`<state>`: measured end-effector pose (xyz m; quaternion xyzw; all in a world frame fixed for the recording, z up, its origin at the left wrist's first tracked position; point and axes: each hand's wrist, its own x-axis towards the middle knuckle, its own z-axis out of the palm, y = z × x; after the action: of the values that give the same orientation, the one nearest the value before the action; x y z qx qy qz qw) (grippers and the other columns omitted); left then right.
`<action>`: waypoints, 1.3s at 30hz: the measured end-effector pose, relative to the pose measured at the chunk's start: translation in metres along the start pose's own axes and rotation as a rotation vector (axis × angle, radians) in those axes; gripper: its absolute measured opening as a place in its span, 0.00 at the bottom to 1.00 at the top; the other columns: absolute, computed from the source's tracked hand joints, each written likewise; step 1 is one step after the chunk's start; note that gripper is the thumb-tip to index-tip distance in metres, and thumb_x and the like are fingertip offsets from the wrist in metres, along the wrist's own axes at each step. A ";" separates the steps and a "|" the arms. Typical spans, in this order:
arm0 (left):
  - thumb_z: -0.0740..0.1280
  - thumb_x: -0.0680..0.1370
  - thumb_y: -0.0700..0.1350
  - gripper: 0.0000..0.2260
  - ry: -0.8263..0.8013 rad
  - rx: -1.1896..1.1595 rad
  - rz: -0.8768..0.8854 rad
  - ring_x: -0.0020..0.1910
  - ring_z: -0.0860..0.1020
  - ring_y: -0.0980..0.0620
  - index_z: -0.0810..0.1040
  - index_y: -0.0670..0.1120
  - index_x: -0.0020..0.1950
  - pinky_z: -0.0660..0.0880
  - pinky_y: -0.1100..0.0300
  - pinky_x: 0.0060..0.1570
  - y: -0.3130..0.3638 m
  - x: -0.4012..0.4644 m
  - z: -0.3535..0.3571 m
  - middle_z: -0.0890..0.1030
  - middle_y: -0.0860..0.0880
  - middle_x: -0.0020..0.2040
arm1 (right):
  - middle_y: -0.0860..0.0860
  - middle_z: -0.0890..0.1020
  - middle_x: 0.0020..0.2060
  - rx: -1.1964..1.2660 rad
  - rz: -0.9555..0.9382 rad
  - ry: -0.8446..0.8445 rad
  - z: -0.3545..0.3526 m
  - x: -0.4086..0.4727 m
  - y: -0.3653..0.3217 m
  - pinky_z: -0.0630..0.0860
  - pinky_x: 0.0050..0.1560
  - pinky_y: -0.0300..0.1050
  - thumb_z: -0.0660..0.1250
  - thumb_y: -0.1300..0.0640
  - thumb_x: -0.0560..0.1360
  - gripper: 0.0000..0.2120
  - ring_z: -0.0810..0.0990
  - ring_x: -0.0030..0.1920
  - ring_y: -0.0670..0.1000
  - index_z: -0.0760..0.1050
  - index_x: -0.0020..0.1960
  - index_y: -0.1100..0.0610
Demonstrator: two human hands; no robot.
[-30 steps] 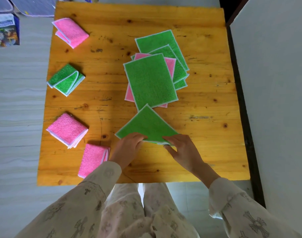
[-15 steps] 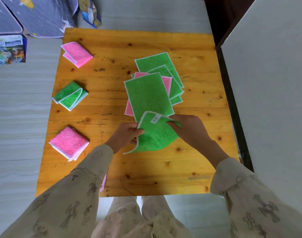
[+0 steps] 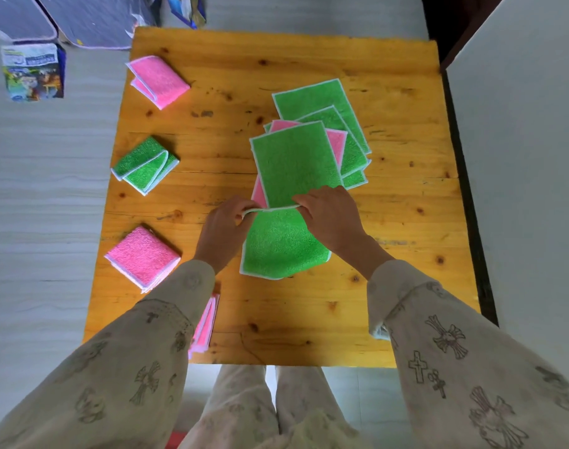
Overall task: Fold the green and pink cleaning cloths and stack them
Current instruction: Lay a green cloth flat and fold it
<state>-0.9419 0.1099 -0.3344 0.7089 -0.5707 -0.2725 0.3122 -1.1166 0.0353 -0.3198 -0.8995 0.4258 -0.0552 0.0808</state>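
Here, patterned cream sleeves [image 3: 454, 345] are seen reaching in from the near edge of a wooden table [image 3: 309, 319]. Just beside the left sleeve, a folded pink cloth [image 3: 205, 328] is half hidden near the table's front edge.

A green cloth [image 3: 283, 244] is held folded in half at the middle of the table, its doubled body lying flat on the wood. Its far edge is pinched at one corner by the left hand [image 3: 223, 233] and at the other by the right hand [image 3: 331, 218], fingers and thumb curled round the white hem, which is lifted slightly between them. That edge is laid just over the near end of the unfolded pile [image 3: 296, 163].

To the left, well apart from the hands, a folded pink square [image 3: 142, 254] is set near the table's left edge. Farther back along that edge, a folded green cloth [image 3: 145, 165] is seen, and beyond it a folded pink one [image 3: 158, 81] near the far left corner.

The pile is made up of flat green and pink cloths fanned over one another, a green one on top, right of centre.

Beyond the table, a printed box [image 3: 32, 72] and grey mats [image 3: 92, 17] are shown on the floor. A white wall [image 3: 529, 157] is seen at right.
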 end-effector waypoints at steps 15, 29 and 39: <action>0.64 0.76 0.44 0.14 -0.458 0.480 0.052 0.64 0.70 0.46 0.76 0.47 0.61 0.68 0.48 0.63 -0.066 -0.068 0.024 0.74 0.47 0.63 | 0.50 0.83 0.45 -0.030 0.000 -0.194 0.074 -0.081 -0.015 0.75 0.47 0.51 0.69 0.50 0.69 0.07 0.81 0.46 0.55 0.82 0.42 0.51; 0.67 0.74 0.44 0.23 -0.400 0.508 0.095 0.65 0.66 0.44 0.66 0.47 0.68 0.61 0.46 0.65 -0.057 -0.010 0.052 0.68 0.44 0.66 | 0.56 0.79 0.57 0.778 0.863 -0.323 0.078 -0.051 0.008 0.72 0.52 0.45 0.66 0.56 0.74 0.18 0.77 0.56 0.56 0.72 0.63 0.59; 0.64 0.74 0.36 0.22 -0.377 0.478 0.149 0.63 0.68 0.45 0.70 0.49 0.66 0.65 0.48 0.61 -0.068 -0.013 0.048 0.71 0.44 0.63 | 0.51 0.78 0.40 0.658 0.817 -0.347 0.075 -0.065 0.012 0.67 0.42 0.40 0.64 0.52 0.75 0.11 0.76 0.42 0.49 0.76 0.45 0.60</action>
<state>-0.9363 0.1265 -0.4165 0.6554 -0.7167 -0.2339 0.0445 -1.1539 0.0858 -0.3972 -0.5842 0.6811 -0.0006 0.4415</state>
